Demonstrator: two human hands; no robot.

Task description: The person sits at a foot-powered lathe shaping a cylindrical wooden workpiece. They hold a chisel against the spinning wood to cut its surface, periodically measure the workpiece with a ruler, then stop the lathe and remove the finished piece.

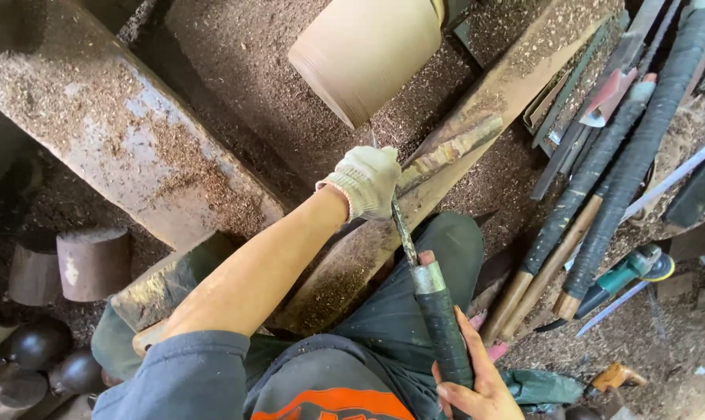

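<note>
Far out to the left of the gloved left hand [366, 180] stand two short wooden cylinders [71, 264], with dark rounded turned pieces [37, 342] below them near the bottom corner. Closer, up and to the left of that hand, runs a broad metal beam [127, 128] dusted thick with sawdust [243, 70]. The left hand wears a white knit glove and is curled shut around the metal shaft of a long turning tool [422, 272], gripping it where the shaft crosses a slanted wooden rest bar [446, 152]; the bare forearm reaches up to it from a blue sleeve [189, 377]. Just above this hand, a little to its right, a pale turned wooden blank [364, 54] hangs with its flat round end facing down toward the tool tip (the tip itself is hidden behind the glove, so whether it touches the wood cannot be told).

Below and right of the left hand, the bare right hand [469, 369] wraps the tool's black taped handle, thumb stretched up along it toward the silver ferrule, fingers closed round the back. The tool lies across the person's dark green trousers [403, 303].

To the right of the right hand, well apart, lean several spare long tools [617, 155] with black wrapped and plain wooden handles; below them lies a green power tool [629, 272], and near the bottom an orange handle [615, 376] in the shavings
</note>
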